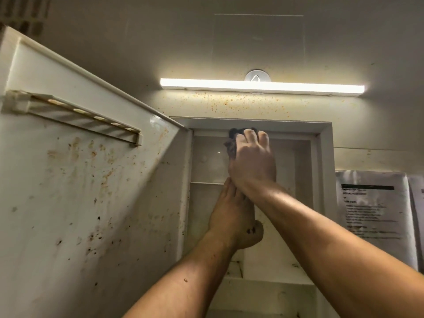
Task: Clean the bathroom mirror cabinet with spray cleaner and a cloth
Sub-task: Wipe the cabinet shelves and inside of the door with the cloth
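High inside cabinet (325, 157), dark, bunched-up cloth (230, 146)

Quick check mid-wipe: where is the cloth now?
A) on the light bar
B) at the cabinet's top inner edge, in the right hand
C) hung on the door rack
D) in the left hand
B: the right hand grips the cloth against the top inner edge of the cabinet.

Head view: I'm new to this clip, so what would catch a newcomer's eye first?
The glowing light bar above the cabinet, with orange spatter beneath it. Then the open cabinet door at left, speckled with brown stains, and the right hand gripping a dark cloth against the cabinet's upper frame.
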